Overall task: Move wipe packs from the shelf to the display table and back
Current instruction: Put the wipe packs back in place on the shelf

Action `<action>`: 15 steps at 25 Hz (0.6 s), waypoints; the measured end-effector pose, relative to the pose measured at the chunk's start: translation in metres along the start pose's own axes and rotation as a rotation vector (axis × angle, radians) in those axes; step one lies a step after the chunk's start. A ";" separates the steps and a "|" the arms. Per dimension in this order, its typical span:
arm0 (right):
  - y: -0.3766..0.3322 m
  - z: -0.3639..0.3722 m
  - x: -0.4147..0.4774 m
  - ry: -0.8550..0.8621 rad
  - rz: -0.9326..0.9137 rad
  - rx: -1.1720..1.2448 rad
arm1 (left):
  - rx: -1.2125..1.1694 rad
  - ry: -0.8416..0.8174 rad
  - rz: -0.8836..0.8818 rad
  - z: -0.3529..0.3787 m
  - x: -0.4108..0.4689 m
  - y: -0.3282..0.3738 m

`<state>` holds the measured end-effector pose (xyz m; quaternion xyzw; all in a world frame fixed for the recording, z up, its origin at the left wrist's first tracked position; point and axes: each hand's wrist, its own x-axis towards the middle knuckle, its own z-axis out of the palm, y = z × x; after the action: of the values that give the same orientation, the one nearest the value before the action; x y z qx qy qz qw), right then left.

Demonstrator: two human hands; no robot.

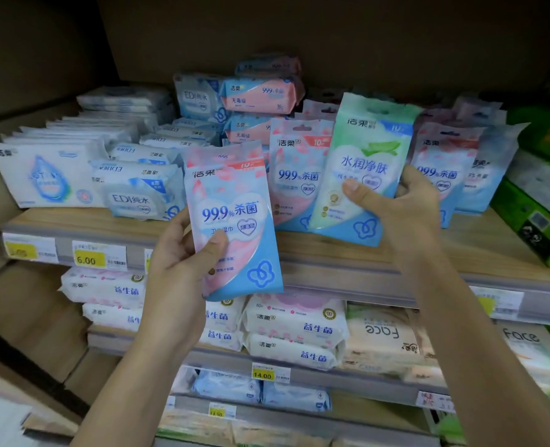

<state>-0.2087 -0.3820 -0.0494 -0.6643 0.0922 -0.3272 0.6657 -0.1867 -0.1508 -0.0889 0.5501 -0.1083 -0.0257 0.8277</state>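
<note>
**Two wipe packs in hand at the shelf**

Seen from the head camera, a person stands at a wooden shelf [348,250] stocked with wipes, each hand closed on one flat pack. The left hand [183,269] pinches a pink-and-blue pack [231,221], thumb across its front and fingers behind, holding it upright in front of the shelf edge and clear of the board. The right hand [402,204] grips a green pack [364,169] by its right side, thumb on the front; the pack leans to the left, its lower corner on or just above the shelf board, which of the two cannot be told. Just behind the green pack stand a row of pink packs [299,175] and, to its right, more pink packs [441,175]. On the left end of the shelf lie white packs [44,172] and blue-lidded packs [138,191]. A yellow price tag [86,259] hangs on the shelf's front rail. No display table is in view.

The risk from here appears to lie in the crowded row: the standing packs lean on one another, so dragging the green pack out sideways could tip its neighbours forward off the shelf. Both holds are thumb pinches on slick film, and a quick swing away from the shelf could let a pack slide free.
</note>
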 end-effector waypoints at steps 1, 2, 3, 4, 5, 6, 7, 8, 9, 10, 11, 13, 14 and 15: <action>-0.004 -0.001 -0.004 -0.063 0.009 0.034 | 0.001 0.016 0.001 -0.001 -0.006 0.002; -0.006 -0.001 -0.010 -0.134 0.029 0.049 | -0.001 0.035 0.000 -0.003 -0.014 0.002; -0.003 0.000 -0.017 -0.207 0.055 0.049 | 0.000 0.061 0.000 -0.007 -0.023 0.001; 0.001 0.001 -0.025 -0.281 0.081 0.045 | 0.010 0.098 0.004 -0.010 -0.033 -0.001; 0.008 0.003 -0.035 -0.364 0.111 0.043 | 0.016 0.156 0.009 -0.015 -0.047 -0.005; 0.016 0.004 -0.044 -0.439 0.150 0.045 | 0.020 0.214 0.014 -0.019 -0.060 -0.009; 0.025 0.005 -0.054 -0.511 0.195 0.046 | 0.027 0.272 0.021 -0.023 -0.076 -0.013; 0.034 0.007 -0.064 -0.581 0.241 0.043 | 0.043 0.336 0.028 -0.026 -0.094 -0.018; 0.042 0.009 -0.075 -0.644 0.279 0.038 | 0.061 0.397 0.029 -0.028 -0.113 -0.023; 0.051 0.012 -0.087 -0.711 0.319 0.030 | 0.074 0.481 0.025 -0.030 -0.135 -0.029; 0.059 0.017 -0.100 -0.774 0.351 0.023 | 0.072 0.575 0.018 -0.033 -0.156 -0.033; 0.070 0.030 -0.129 -0.912 0.383 0.002 | 0.054 0.764 -0.002 -0.037 -0.203 -0.040; 0.071 0.039 -0.146 -0.984 0.393 0.000 | 0.048 0.856 -0.020 -0.039 -0.226 -0.042; 0.072 0.052 -0.166 -1.067 0.404 0.001 | 0.040 0.956 -0.025 -0.041 -0.254 -0.043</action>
<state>-0.2849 -0.2535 -0.1636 -0.7065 -0.1317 0.1874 0.6696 -0.4226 -0.0893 -0.1822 0.5176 0.2906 0.2222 0.7735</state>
